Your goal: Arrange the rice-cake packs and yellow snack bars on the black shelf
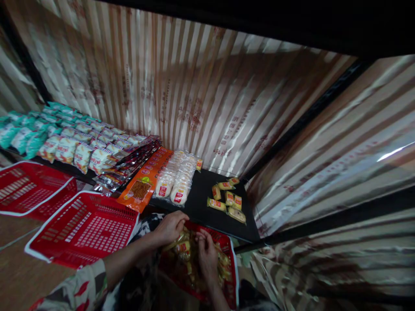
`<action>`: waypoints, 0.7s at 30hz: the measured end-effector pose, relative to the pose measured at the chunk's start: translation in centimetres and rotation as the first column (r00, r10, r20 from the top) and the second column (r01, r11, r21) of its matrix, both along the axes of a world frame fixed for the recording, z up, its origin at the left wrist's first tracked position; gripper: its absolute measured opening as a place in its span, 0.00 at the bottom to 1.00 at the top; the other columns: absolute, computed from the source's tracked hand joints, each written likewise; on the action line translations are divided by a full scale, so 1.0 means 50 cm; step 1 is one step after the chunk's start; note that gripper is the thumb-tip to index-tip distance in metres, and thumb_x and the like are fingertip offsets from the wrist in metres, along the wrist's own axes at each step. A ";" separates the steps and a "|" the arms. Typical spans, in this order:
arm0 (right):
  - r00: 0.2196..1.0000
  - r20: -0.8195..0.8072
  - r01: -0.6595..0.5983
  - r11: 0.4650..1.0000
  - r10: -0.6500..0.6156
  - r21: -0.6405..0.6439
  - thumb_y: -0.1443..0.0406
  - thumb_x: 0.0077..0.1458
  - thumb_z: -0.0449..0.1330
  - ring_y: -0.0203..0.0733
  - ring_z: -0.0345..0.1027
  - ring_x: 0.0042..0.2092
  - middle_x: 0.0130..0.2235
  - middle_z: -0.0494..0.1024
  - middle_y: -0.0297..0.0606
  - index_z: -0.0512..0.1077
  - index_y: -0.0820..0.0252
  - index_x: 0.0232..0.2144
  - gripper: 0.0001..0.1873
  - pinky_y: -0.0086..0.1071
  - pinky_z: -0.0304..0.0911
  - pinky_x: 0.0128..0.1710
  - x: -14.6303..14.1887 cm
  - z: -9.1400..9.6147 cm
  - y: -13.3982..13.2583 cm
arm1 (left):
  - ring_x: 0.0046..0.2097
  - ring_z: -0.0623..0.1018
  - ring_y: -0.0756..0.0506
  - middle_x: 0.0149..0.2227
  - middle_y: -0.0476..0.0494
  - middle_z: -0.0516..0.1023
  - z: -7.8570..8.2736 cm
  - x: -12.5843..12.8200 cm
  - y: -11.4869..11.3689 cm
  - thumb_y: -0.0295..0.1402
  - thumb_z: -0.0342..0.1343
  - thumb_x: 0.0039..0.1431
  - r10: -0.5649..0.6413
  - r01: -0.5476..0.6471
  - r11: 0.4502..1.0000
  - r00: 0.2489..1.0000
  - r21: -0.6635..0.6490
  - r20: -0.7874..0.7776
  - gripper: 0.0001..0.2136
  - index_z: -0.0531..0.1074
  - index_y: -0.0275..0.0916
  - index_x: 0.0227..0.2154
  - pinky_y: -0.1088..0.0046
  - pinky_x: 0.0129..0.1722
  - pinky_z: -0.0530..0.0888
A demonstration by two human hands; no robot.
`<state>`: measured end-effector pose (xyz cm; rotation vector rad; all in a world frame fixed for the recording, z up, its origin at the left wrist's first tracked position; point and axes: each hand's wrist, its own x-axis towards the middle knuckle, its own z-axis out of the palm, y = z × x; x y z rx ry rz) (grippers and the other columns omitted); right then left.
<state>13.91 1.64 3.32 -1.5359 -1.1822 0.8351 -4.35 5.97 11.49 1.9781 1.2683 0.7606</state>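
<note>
A red basket (234,259) with a pale rim stands against the shelf's front edge, holding many small yellow-wrapped snack packets (183,248). Over its left side is my left hand (171,226), closed with the fingertips pressed together; what they hold, if anything, is hidden. My right hand (207,255) hangs lower over the packets with curled fingers, and I cannot make out anything in its grip. Several matching yellow packets (217,205) lie loose on the black shelf (197,211) just beyond my hands.
Left along the shelf are clear-wrapped pale round cakes (179,192), an orange snack bag (138,190), dark red packets (129,164), white bags (82,155) and teal bags (21,138). Two red baskets (94,229) stand below. A dark post (304,121) slants at right before striped sheeting (194,86).
</note>
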 end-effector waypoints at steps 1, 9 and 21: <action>1.000 -0.020 -0.007 1.000 0.007 0.009 0.52 0.51 0.53 0.43 0.74 0.35 0.37 0.78 0.44 0.68 0.60 0.39 0.20 0.35 0.69 0.38 0.000 0.008 0.008 | 0.42 0.74 0.48 0.39 0.43 0.76 0.013 -0.004 0.017 0.27 0.43 0.56 0.003 -0.003 1.000 1.000 0.012 0.010 0.13 0.72 0.37 0.38 0.73 0.45 0.69; 0.996 0.071 -0.066 0.996 0.061 0.066 0.51 0.54 0.52 0.41 0.73 0.33 0.34 0.78 0.42 0.68 0.60 0.43 0.22 0.32 0.69 0.34 0.017 0.088 0.098 | 0.41 0.74 0.49 0.38 0.45 0.77 0.100 -0.047 0.219 0.25 0.46 0.55 -0.037 0.025 0.981 0.997 0.192 0.062 0.13 0.74 0.38 0.37 0.74 0.44 0.69; 0.817 0.472 -0.451 0.877 0.331 0.167 0.59 0.59 0.48 0.38 0.71 0.33 0.34 0.78 0.38 0.71 0.58 0.42 0.16 0.32 0.66 0.37 -0.040 0.218 0.530 | 0.39 0.76 0.47 0.35 0.43 0.79 0.076 -0.137 0.681 0.24 0.49 0.51 0.371 -0.372 0.928 0.924 -0.001 -0.096 0.11 0.76 0.35 0.33 0.76 0.40 0.69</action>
